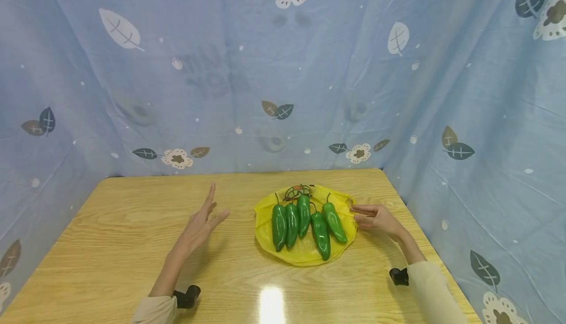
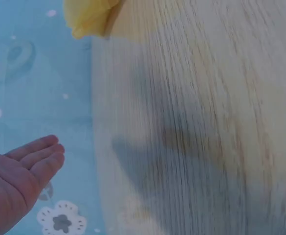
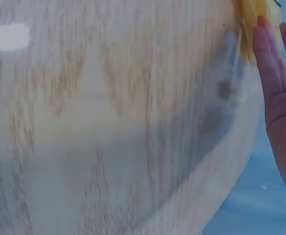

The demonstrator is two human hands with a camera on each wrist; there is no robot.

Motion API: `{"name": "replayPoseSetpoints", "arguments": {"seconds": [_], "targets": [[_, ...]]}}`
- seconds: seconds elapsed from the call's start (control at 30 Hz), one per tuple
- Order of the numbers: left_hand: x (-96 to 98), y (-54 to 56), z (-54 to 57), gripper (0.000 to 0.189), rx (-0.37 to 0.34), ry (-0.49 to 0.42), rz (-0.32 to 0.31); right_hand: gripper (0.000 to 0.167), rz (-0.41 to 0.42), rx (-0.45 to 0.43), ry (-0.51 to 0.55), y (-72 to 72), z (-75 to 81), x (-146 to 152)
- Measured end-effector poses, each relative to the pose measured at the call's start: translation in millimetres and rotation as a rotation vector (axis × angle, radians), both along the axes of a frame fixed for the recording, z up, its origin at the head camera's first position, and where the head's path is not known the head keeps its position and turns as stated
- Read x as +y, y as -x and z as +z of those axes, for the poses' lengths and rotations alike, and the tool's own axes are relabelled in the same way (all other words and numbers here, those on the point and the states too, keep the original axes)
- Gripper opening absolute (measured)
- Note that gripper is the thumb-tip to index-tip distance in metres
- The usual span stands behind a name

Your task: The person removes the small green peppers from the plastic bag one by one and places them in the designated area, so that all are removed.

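Bright, even light in the head view, and there's a hard white glare on the pale yellow wood-grain table (image 1: 230,284)! The long, glossy green peppers (image 1: 304,216) catch small highlights. Both wrist views run dimmer, hazier, bluish (soft grey shadows spread there too), the right bending the table's edge round.

Long, glossy green peppers (image 1: 304,216); a thin, bright yellow plastic bag (image 1: 264,233); a honey-coloured wooden counter (image 1: 110,245) with streaked grain; a light blue fabric curtain (image 1: 309,63) printed with brown-centred white flowers (image 1: 177,159) and grey, brown and white leaves (image 1: 119,27)
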State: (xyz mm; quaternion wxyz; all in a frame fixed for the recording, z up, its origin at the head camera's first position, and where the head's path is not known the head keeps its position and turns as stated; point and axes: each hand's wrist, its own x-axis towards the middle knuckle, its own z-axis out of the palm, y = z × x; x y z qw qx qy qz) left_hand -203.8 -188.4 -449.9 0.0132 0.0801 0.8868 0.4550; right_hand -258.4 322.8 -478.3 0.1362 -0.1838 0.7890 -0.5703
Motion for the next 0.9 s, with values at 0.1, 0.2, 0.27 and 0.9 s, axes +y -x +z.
{"name": "replayPoseSetpoints", "arguments": {"seconds": [0.1, 0.2, 0.27, 0.9], "targets": [[1.6, -0.6, -1.0, 0.077, -0.004, -0.021, -0.008, 0.050, -0.005, -0.002, -0.008, 1.5, -5.0, -1.4], [4.2, -1.7, -1.3, 0.078, -0.014, -0.070, -0.023, 0.052, -0.016, 0.013, -0.025, 3.0, -9.2, -1.3], [6.3, -2.2, -0.7, 0.076, -0.026, -0.103, -0.031, 0.052, -0.032, 0.030, -0.034, 4.0, -11.5, -1.1], [34.1, 4.7, -2.7, 0.056, 0.012, -0.255, -0.077, 0.051, -0.038, 0.009, -0.023, 6.3, -20.5, -6.5]]}}
